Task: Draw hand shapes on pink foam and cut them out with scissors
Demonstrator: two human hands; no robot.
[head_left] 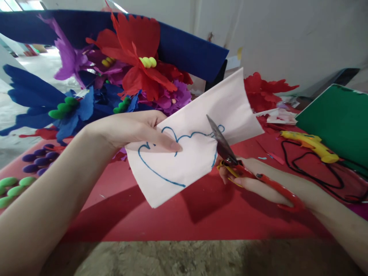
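My left hand (143, 132) pinches a folded sheet of white paper (198, 153) above the table, its thumb lying across the front face. A wavy blue outline like half a butterfly is drawn on the paper. In my right hand (250, 178) is a pair of scissors (227, 153) with red and yellow handles. Their blades lie at the drawn line near the paper's right part, where the edge is cut in. Part of the lower blade is hidden by the paper.
Large butterflies in red (138, 57), blue (40, 96) and purple (69, 53) stand behind on the red table (172, 218). A yellow glue gun (310, 145) with a black cord lies right, beside a green board (336, 122). Green (17, 188) and dark purple oval pieces (40, 157) lie left.
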